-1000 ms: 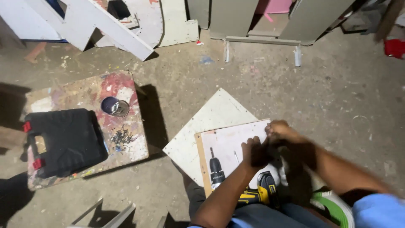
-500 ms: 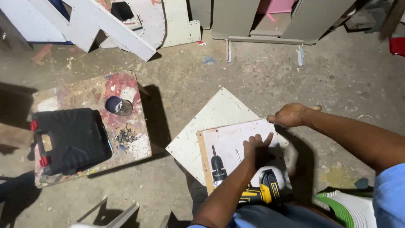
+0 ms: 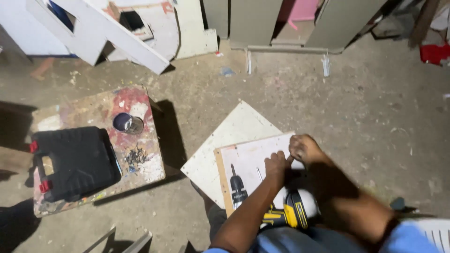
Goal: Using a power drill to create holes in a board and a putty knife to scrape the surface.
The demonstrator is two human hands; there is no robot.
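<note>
Fingers (image 3: pixel 283 157) of both hands now meeting on white panel (image 3: pixel 248 159), drill (image 3: pixel 281 213) unmoved

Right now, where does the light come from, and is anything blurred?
Head view: light falls from the upper right, so the low table throws a hard shadow; the right hand and forearm are smeared; the left hand is sharper; the corners are dim.
</note>
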